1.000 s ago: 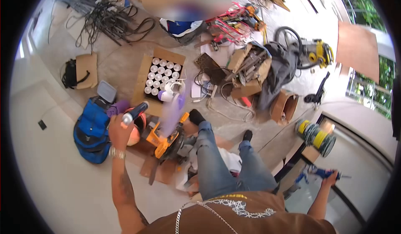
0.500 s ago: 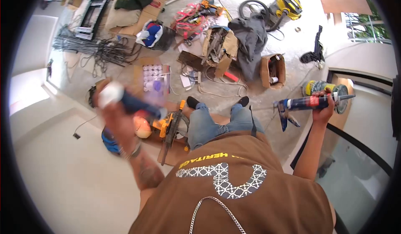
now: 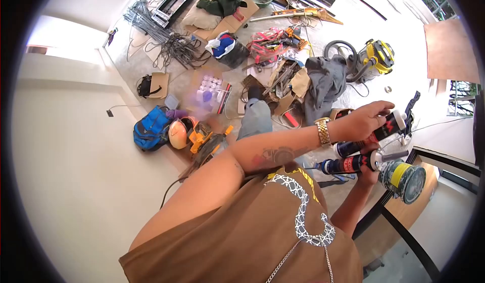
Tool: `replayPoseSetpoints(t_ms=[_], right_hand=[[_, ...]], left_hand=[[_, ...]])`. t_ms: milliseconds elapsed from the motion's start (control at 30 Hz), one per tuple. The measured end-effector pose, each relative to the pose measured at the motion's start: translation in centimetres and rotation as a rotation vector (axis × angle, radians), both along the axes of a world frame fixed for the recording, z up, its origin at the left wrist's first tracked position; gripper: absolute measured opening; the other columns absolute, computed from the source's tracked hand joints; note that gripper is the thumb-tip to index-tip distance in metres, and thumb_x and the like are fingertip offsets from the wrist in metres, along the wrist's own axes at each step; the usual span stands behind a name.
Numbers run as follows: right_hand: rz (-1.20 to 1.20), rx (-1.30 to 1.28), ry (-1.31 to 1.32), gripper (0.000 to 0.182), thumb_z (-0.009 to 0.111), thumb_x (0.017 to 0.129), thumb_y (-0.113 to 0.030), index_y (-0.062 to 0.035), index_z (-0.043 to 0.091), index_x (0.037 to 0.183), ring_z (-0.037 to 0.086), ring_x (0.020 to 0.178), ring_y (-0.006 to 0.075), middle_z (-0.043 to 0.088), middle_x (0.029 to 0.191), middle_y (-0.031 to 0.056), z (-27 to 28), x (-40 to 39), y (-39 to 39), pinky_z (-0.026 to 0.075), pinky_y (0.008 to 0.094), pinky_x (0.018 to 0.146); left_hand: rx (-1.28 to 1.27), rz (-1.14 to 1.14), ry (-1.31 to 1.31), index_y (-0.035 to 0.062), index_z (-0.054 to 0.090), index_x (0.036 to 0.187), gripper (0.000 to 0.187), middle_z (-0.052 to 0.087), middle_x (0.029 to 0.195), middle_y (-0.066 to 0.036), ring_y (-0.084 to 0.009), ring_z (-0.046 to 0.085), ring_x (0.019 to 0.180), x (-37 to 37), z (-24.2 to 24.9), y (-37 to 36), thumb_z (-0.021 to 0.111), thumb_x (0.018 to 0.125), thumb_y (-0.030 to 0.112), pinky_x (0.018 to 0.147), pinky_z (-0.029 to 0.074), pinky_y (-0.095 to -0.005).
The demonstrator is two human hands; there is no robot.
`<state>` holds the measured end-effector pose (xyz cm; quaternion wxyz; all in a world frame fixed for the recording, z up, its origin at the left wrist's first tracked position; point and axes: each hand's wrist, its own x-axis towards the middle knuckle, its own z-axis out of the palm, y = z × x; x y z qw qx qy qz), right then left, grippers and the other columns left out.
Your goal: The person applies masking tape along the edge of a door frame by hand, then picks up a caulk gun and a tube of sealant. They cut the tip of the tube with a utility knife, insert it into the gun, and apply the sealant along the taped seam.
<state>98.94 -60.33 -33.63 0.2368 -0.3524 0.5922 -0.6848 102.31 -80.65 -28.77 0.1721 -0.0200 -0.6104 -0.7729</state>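
My left hand (image 3: 357, 124), with a gold watch at its wrist, reaches across my body to the right. Its fingers are closed on a dark sealant tube (image 3: 391, 125) with a white end and a red logo. Just below, my right hand (image 3: 369, 174) grips a blue caulking gun (image 3: 314, 166) loaded with a dark silicone cartridge (image 3: 347, 164). The cartridge's grey nozzle (image 3: 395, 155) points right. The loose tube lies right above the loaded one, nearly alongside it, and the left hand hides its middle. Part of the gun's handle is behind my shirt.
A bucket with a yellow band (image 3: 408, 181) stands right beside my right hand. Ahead on the floor are a yellow vacuum (image 3: 376, 58), a grey cloth (image 3: 323, 86) and a scrap-filled box (image 3: 285, 81). An orange helmet (image 3: 178, 134) and a blue backpack (image 3: 151, 128) lie left.
My left hand has swung from the far left across to the right, carrying the tube next to the caulking gun. The right hand has come lower and closer. The view has turned and shifted.
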Motion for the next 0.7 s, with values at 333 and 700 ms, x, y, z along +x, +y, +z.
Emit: replayPoseSetpoints(t_ms=[333, 700], right_hand=[[-0.550, 0.035, 0.001, 0.050, 0.073, 0.070, -0.023, -0.0048, 0.054, 0.113, 0.055, 0.110, 0.0288, 0.055, 0.116, 0.0120, -3.0, -5.9, 2.5, 0.043, 0.0426, 0.104], [-0.606, 0.716, -0.179, 0.060, 0.076, 0.075, -0.032, -0.0030, 0.053, 0.123, 0.047, 0.135, 0.0390, 0.046, 0.147, 0.0232, -7.9, -13.9, -18.8, 0.031, 0.0544, 0.116]], left_hand=[[-0.850, 0.166, -0.508, -0.0002, 0.070, 0.111, 0.028, 0.071, 0.104, -0.022, -0.0358, 0.070, 0.097, 1.0, -27.3, -25.7, 0.055, 0.093, 0.016, 0.086, 0.055, -0.0441], [-1.008, 0.009, -1.301, -0.0029, 0.071, 0.104, 0.023, 0.069, 0.110, -0.028, -0.0406, 0.070, 0.104, -10.6, -62.0, -61.6, 0.055, 0.092, 0.008, 0.089, 0.057, -0.0494]])
